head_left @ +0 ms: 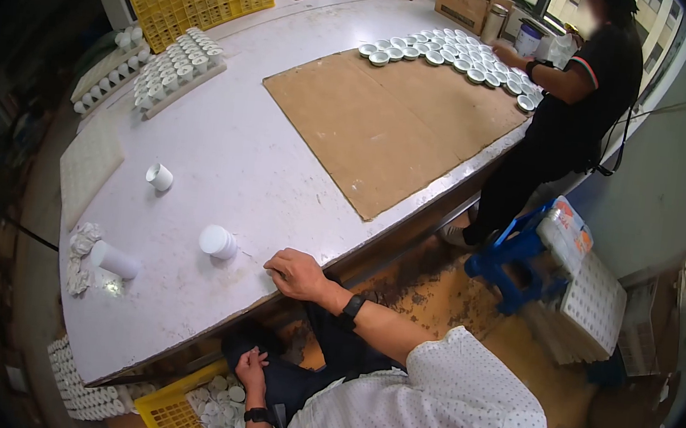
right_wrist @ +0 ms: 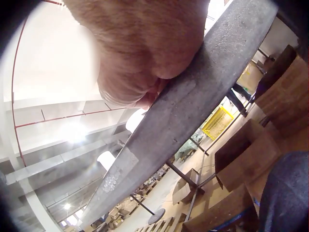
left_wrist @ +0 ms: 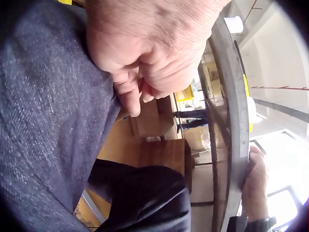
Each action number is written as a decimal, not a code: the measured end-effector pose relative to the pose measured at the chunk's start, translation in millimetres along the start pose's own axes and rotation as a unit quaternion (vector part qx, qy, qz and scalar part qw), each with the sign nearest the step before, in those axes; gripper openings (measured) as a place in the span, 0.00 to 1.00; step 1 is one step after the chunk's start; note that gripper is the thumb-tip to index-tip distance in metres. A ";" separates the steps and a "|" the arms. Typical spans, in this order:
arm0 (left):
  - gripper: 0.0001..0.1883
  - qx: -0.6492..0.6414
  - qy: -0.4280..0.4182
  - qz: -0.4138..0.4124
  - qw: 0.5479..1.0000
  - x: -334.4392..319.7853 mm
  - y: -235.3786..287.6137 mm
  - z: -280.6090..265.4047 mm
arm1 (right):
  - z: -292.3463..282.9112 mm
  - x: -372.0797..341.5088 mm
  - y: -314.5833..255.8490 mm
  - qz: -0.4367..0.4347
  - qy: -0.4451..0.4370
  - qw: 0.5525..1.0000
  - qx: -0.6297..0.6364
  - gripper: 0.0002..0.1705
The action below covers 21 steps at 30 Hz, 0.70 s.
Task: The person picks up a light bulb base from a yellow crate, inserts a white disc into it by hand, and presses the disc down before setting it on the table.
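My right hand (head_left: 295, 274) rests on the white table (head_left: 279, 182) at its near edge, fingers loosely bent and holding nothing. Just left of it stands a short white round container or stack of lids (head_left: 219, 242). Farther off are a small white cup (head_left: 159, 177) and a white cylinder (head_left: 114, 260), which lies beside a crumpled white cloth (head_left: 82, 260). My left hand (head_left: 252, 369) is low by my lap; in the left wrist view it lies against the dark denim trouser leg (left_wrist: 48, 116), fingers loosely curled with nothing in them.
A yellow crate (head_left: 159, 412) with many white pieces sits below the table edge on my left. A brown cardboard sheet (head_left: 394, 127) covers the table's right part, with rows of small white dishes (head_left: 468, 58). Another person (head_left: 595, 82) stands there, near a blue stool (head_left: 513, 261).
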<state>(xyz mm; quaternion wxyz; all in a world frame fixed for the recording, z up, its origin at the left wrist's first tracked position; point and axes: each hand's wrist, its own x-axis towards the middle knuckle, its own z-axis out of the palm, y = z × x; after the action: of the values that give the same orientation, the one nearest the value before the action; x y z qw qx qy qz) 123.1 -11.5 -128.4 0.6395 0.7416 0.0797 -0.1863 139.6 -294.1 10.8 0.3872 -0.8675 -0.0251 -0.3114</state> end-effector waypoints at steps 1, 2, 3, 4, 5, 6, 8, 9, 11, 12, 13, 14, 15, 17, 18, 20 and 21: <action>0.12 0.001 0.000 -0.001 1.000 1.3 -2.3 -0.5 | 0.0 0.1 0.2 0.002 0.000 1.000 0.000 0.06; 0.13 0.006 -0.001 0.002 1.000 2.8 -4.4 -1.4 | 0.1 0.0 0.2 0.001 0.001 1.000 0.000 0.06; 0.14 0.010 -0.002 0.004 1.000 3.7 -6.7 -2.1 | 0.1 -0.2 0.2 0.000 0.002 1.000 -0.001 0.06; 0.14 0.010 -0.002 0.004 1.000 2.4 -3.7 -0.7 | 0.2 -0.3 0.1 0.000 0.001 1.000 -0.001 0.06; 0.15 -0.012 0.008 -0.011 1.000 1.0 0.5 1.0 | 0.3 -0.4 0.1 0.003 0.001 1.000 0.000 0.06; 0.16 -0.034 0.018 -0.025 0.999 -0.1 3.0 2.0 | 0.5 -0.4 -0.1 0.005 0.000 1.000 0.001 0.06; 0.16 -0.039 0.019 -0.024 0.999 0.9 0.0 1.6 | 0.4 -0.3 -0.3 0.006 -0.001 1.000 0.002 0.06; 0.17 -0.044 0.020 -0.022 0.999 1.6 -1.1 1.3 | 0.3 0.0 -0.3 0.008 -0.001 1.000 0.003 0.06; 0.17 -0.042 0.021 -0.021 0.999 -0.1 0.0 1.5 | -0.4 0.2 -1.8 0.004 0.003 1.000 0.002 0.06; 0.17 -0.040 0.020 -0.018 0.999 -0.3 1.0 1.6 | -0.5 0.9 -2.1 0.001 0.009 1.000 -0.001 0.06; 0.17 -0.040 0.023 -0.018 0.999 -0.2 1.0 1.2 | -0.2 1.1 -2.4 -0.001 0.007 1.000 0.001 0.06; 0.17 -0.040 0.020 -0.014 0.999 -0.4 0.2 0.9 | 0.0 0.9 -2.8 0.004 0.008 1.000 0.004 0.05; 0.17 -0.039 0.016 -0.010 0.999 -0.6 -0.1 0.9 | -0.3 0.6 -2.8 0.010 0.010 1.000 0.005 0.05; 0.16 -0.031 0.016 -0.012 0.999 -1.3 2.2 1.3 | -0.4 0.4 -0.4 0.006 0.010 1.000 0.008 0.06; 0.16 -0.023 0.016 -0.014 1.000 -1.9 2.6 1.1 | -1.0 0.7 1.0 0.002 0.011 1.000 0.010 0.07; 0.16 -0.027 0.018 -0.016 0.999 -1.7 -0.4 -0.5 | -12.0 2.8 4.9 0.070 0.025 0.994 0.076 0.08; 0.15 -0.030 0.018 -0.018 0.999 -1.6 -2.0 -1.4 | -21.3 4.1 9.4 0.138 0.038 0.980 0.139 0.08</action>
<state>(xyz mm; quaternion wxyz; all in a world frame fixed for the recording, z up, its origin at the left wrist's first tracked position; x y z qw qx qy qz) 121.2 -9.6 -129.4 0.6566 0.7236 0.1103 -0.1819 134.6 -316.1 17.7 0.5441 -0.7876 0.0663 -0.2816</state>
